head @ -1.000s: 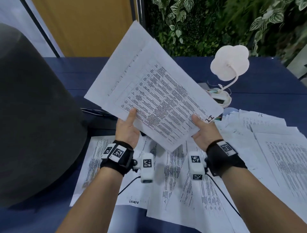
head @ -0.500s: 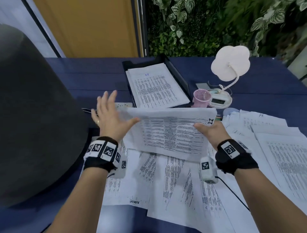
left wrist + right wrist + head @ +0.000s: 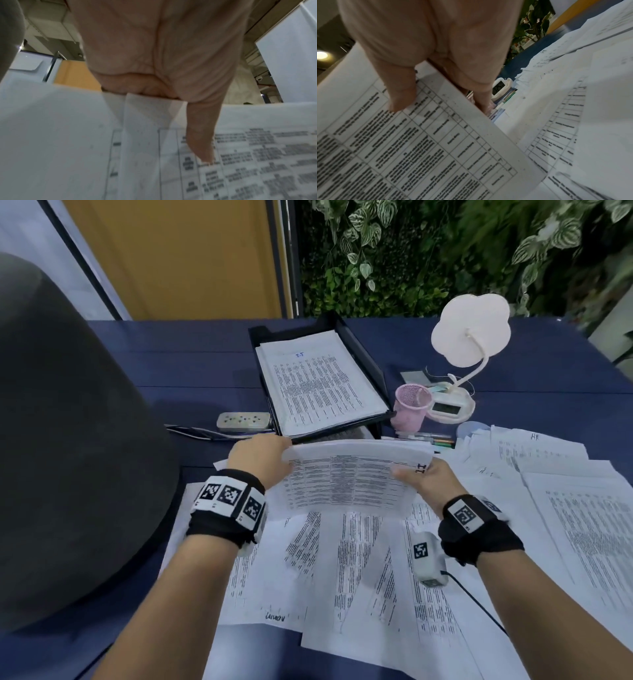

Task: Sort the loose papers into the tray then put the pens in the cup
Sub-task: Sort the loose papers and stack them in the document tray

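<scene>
A small stack of printed sheets (image 3: 349, 474) hangs between both hands just in front of the black paper tray (image 3: 363, 361), which holds a pile of printed pages. My left hand (image 3: 260, 453) grips the stack's left edge, thumb on the printed face (image 3: 200, 142). My right hand (image 3: 424, 477) pinches the right edge, thumb on top (image 3: 400, 97), fingers underneath. More loose papers (image 3: 359, 570) cover the desk below and to the right. A pink mesh cup (image 3: 411, 405) stands right of the tray. Pens (image 3: 428, 438) lie beside it, partly hidden by paper.
A white flower-shaped desk lamp (image 3: 469, 337) with a small clock base (image 3: 447, 407) stands behind the cup. A power strip (image 3: 243, 420) and cable lie left of the tray. A large dark rounded object (image 3: 68, 440) fills the left. Plants line the far wall.
The stack came down from a raised, tilted pose to low and flat in front of the tray. My left hand let go with fingers spread, then took the left edge again.
</scene>
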